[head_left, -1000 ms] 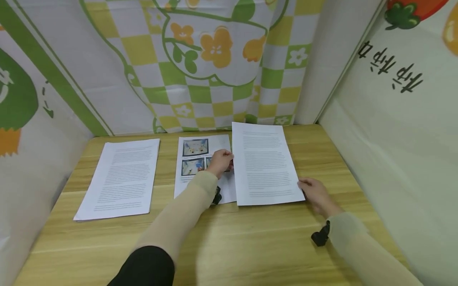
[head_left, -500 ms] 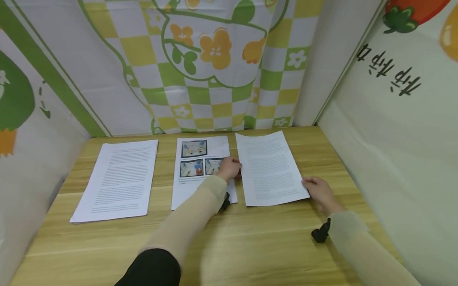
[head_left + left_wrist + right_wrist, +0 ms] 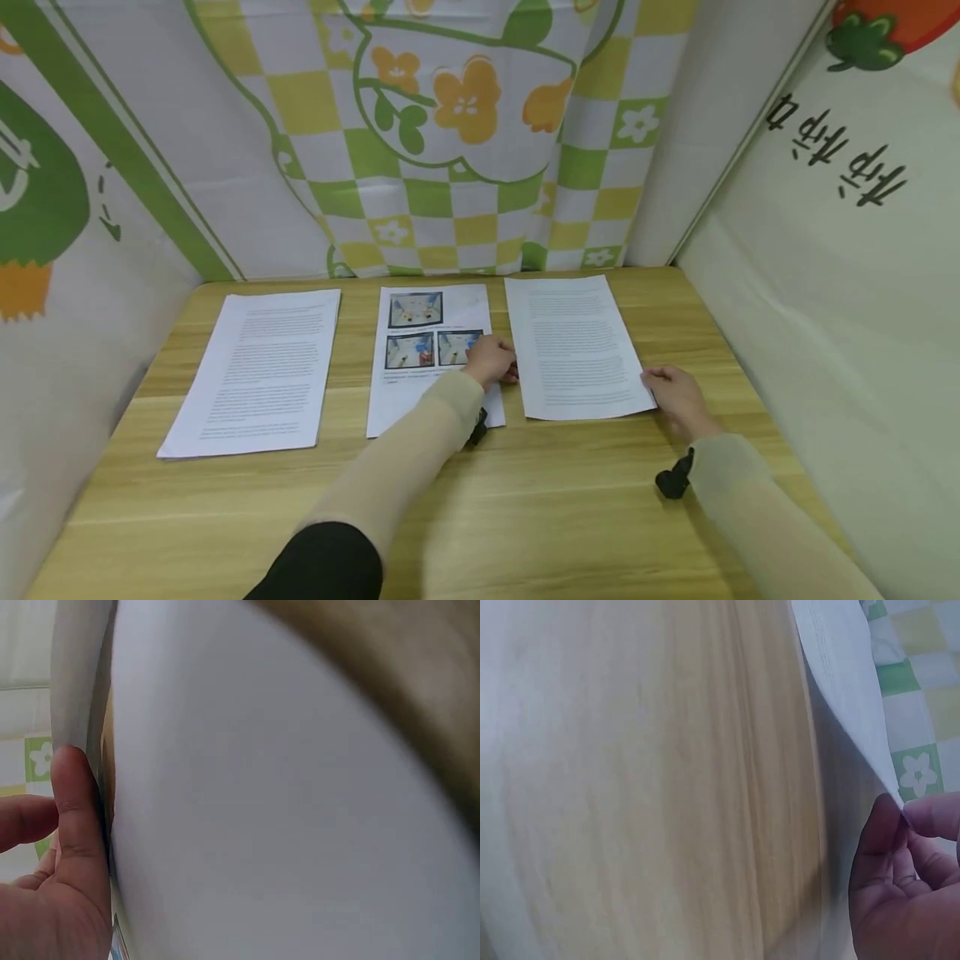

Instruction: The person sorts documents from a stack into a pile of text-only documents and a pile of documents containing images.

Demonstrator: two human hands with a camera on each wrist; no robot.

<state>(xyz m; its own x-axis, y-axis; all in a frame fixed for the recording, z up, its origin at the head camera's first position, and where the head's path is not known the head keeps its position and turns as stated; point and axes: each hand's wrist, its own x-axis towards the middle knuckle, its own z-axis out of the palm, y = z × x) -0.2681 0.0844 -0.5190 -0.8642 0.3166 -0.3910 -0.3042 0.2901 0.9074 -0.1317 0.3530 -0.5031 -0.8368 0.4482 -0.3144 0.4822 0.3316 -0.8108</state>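
Left hand: the left hand (image 3: 491,360) lies between the middle and right sheets, its thumb and fingers (image 3: 75,817) pinching the left edge of the white printed text sheet (image 3: 576,346); the left wrist view shows that edge lifted off the wood.
Right hand: the right hand (image 3: 671,393) pinches the near right corner of the same sheet between thumb and fingertips (image 3: 930,814); the right wrist view shows the corner raised off the surface.
Text sheet: right of centre on the light wooden bench (image 3: 480,500), its long sides running near to far, almost flat.
Picture sheet: a white page with three colour photographs (image 3: 433,354) lies flat just left of the held sheet, partly under the left forearm.
Far-left sheet: a white page of dense text (image 3: 258,371) lies flat on the left of the bench, apart from the picture sheet.
Backdrop: a green and yellow checked cloth with orange flowers (image 3: 450,125) hangs behind the far edge.
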